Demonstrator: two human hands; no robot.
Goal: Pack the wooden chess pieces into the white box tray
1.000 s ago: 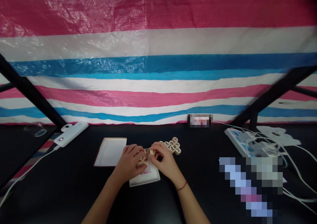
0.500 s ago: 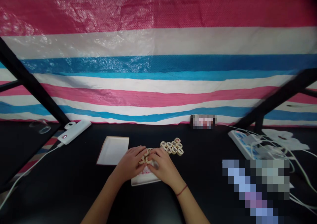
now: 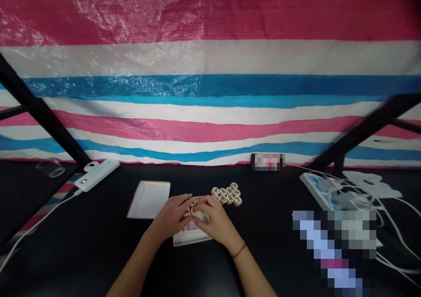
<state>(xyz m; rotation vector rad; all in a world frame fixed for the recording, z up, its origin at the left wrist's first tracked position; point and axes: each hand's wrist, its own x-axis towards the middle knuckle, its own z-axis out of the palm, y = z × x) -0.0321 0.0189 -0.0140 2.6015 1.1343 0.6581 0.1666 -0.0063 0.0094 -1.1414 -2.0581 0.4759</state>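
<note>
Both hands are over a shallow white box (image 3: pixel 192 241) whose near edge and a pink printed pattern show below them. Round cream xiangqi pieces (image 3: pixel 194 210) with red characters sit between the hands. My left hand (image 3: pixel 171 214) curves round the left side of these pieces, fingers bent and thumb toward the middle. From the right, my right hand (image 3: pixel 215 218) closes on them, its thumb against the nearest piece; a reddish cord circles the wrist. The fingers hide part of the group. Beyond the right hand lie several more xiangqi pieces (image 3: pixel 230 199), mostly black-lettered, grouped on the black table.
Left of the hands lies an open box lid (image 3: pixel 149 199), pale inside. A white power bank (image 3: pixel 97 175) with a cable and a clear cup (image 3: pixel 54 167) are at far left. A power strip (image 3: pixel 317 192) with tangled white cables stands right. Striped sheeting (image 3: pixel 210 130) hangs behind.
The hands keep nearly the same place round the pieces, with the right thumb and fingers shifting slightly. The whole view has moved a little.
</note>
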